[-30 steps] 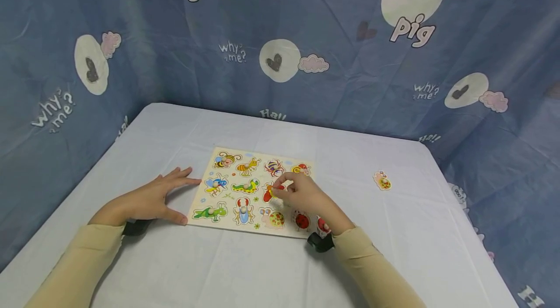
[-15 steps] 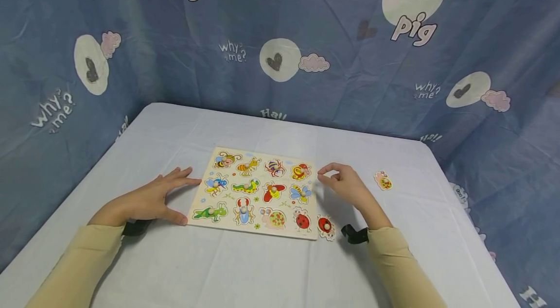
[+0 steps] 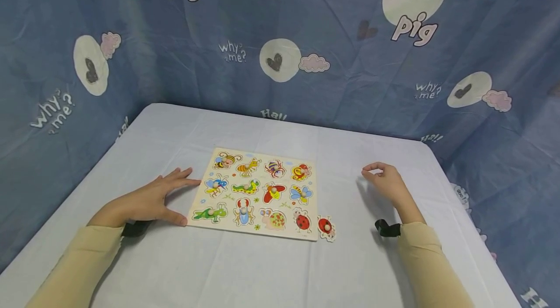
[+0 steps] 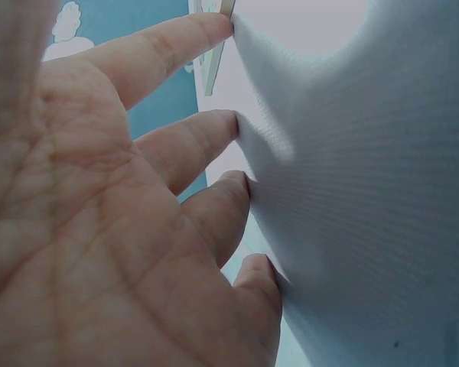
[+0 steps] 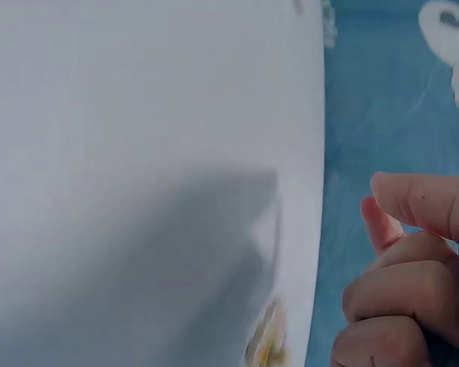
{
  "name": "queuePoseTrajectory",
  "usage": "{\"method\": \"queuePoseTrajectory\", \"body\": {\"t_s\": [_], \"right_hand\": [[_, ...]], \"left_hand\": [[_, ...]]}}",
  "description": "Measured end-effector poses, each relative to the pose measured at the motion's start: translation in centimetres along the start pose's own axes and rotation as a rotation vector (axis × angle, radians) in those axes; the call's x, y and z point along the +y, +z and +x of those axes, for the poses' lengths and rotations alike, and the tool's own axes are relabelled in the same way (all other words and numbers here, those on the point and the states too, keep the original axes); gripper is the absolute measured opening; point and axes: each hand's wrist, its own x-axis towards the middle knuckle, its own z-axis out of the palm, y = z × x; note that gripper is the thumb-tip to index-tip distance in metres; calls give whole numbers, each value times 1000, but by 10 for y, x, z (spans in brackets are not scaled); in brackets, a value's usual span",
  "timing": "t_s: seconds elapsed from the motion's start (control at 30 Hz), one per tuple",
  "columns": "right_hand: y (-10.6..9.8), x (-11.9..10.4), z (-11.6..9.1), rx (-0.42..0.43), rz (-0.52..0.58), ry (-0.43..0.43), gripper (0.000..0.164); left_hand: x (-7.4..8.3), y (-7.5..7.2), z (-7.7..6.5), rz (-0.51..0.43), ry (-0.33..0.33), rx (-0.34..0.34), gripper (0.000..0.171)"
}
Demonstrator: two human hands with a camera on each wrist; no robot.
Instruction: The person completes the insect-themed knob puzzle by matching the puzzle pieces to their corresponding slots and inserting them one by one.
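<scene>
A wooden peg puzzle board (image 3: 227, 229) with several knobbed insect pieces lies on the white table. My left hand (image 3: 150, 196) is spread at its left side, thumb at the near corner and index fingertip (image 4: 214, 27) at the edge. Its other fingertips rest on the cloth. To the right of the board, my right hand (image 3: 387, 184) hovers above the table holding nothing, thumb and index tips close together, other fingers curled in. The snail puzzle piece (image 5: 268, 340) lies below it in the right wrist view; in the head view the hand hides it.
A ladybug puzzle piece (image 3: 326, 228) with a knob lies against the board's right edge. The snail picture (image 3: 273, 219) and ladybug picture (image 3: 302, 220) on the board bear no knobs. A blue printed curtain (image 3: 280, 16) surrounds the table (image 3: 245, 274).
My right hand has left the red-winged insect piece on the board and moved right to above the snail piece. My left hand has stayed at the board's left edge.
</scene>
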Motion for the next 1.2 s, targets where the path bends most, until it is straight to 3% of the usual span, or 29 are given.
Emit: {"method": "queuePoseTrajectory", "body": {"t_s": [0.2, 0.43, 0.6, 1.2], "right_hand": [[-18, 21, 5, 30, 8, 112, 46], [-24, 42, 13, 81, 15, 205, 51], [-23, 51, 16, 122, -7, 219, 49], [-26, 55, 7, 83, -35, 234, 57]], "left_hand": [[2, -1, 1, -5, -3, -4, 104], [2, 0, 0, -5, -7, -3, 104], [1, 0, 0, -5, -8, -5, 104], [0, 0, 0, -1, -5, 0, 105]]}}
